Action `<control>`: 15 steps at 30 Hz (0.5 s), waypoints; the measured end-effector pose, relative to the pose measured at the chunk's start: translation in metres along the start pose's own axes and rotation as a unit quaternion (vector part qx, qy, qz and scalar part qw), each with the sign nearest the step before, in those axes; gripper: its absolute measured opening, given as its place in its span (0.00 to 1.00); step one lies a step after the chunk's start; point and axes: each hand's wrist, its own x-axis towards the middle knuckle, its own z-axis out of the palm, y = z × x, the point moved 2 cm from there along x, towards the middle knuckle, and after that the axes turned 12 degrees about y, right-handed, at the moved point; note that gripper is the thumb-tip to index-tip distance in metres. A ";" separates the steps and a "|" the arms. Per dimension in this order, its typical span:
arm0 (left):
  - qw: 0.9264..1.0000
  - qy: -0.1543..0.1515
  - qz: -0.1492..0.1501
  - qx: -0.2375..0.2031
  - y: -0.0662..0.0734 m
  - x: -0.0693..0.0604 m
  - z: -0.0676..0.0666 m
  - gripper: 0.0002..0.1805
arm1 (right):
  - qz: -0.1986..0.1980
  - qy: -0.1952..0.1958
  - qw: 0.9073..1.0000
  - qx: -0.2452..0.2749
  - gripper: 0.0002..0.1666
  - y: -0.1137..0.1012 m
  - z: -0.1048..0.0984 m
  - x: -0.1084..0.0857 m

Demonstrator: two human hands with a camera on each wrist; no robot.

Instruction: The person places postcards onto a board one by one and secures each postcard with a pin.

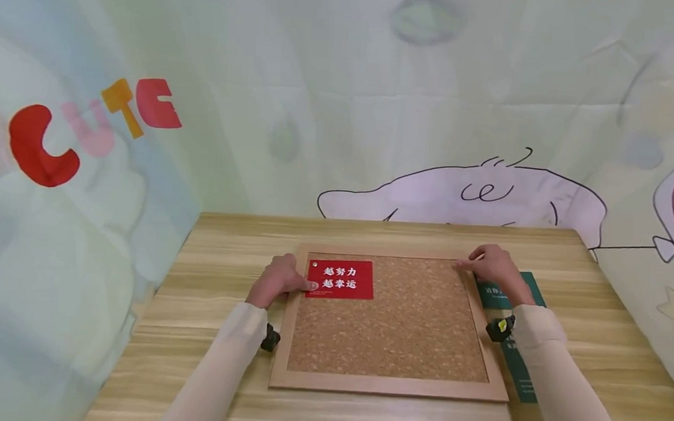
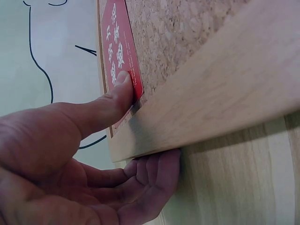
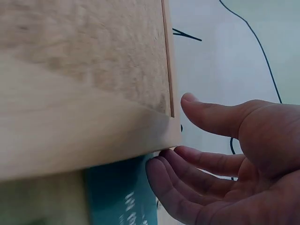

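A cork board in a light wooden frame lies on the table. A red card with white characters rests on its upper left part, a small white spot at the card's corner. My left hand grips the frame's left side, thumb on the card's edge, other fingers at the frame's outer, lower edge. At the upper right corner is my right hand; its fingertips meet the frame's lower edge, while the thumb stands apart from it in the right wrist view.
A dark green card with white print lies right of the board, partly under my right hand and forearm. The wood-grain table ends at a pale curtain with cartoon drawings. Each wrist wears a small black device.
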 end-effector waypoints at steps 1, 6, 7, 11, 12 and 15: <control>1.000 0.000 0.000 0.002 0.000 0.000 -0.001 0.34 | 0.002 -0.002 1.000 -0.001 0.31 0.001 0.000 -0.003; 1.000 0.000 0.008 -0.013 -0.001 -0.003 -0.002 0.33 | 0.016 -0.006 1.000 0.017 0.29 0.010 0.003 -0.019; 1.000 -0.001 0.009 -0.019 -0.001 -0.003 -0.003 0.33 | 0.018 -0.004 1.000 0.023 0.28 0.012 0.004 -0.022; 0.999 -0.004 0.010 -0.030 -0.002 -0.003 -0.004 0.33 | 0.019 0.006 0.999 0.037 0.23 0.017 0.006 -0.028; 1.000 -0.005 0.008 -0.030 -0.002 -0.002 -0.003 0.33 | 0.019 0.009 0.999 0.041 0.22 0.017 0.007 -0.029; 1.000 -0.007 0.007 -0.027 -0.002 -0.001 -0.002 0.34 | 0.021 0.014 0.998 0.049 0.21 0.020 0.007 -0.031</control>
